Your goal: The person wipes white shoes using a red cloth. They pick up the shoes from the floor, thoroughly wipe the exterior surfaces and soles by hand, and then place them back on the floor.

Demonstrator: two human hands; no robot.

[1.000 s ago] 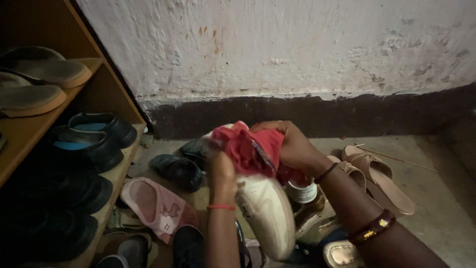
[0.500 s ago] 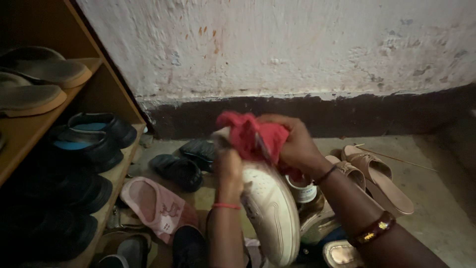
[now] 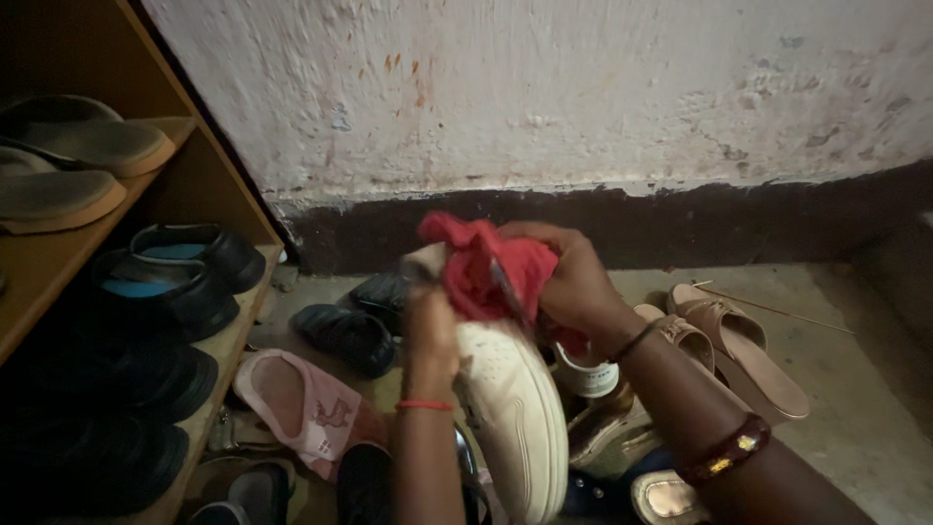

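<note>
- My left hand point(image 3: 431, 331) grips the white shoe point(image 3: 510, 413).
- My right hand point(image 3: 573, 282) clutches a red cloth point(image 3: 486, 267) against it.
- A white-labelled bottle point(image 3: 586, 374) stands just behind.

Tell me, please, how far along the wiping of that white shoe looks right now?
Midway, seemingly. The left hand grips the white sneaker, sole side showing, while the right hand presses a red cloth on its toe end. The lower sole looks pale; no finished shoes can be told apart. Pink slipper and tan sandals lie untouched.
</note>
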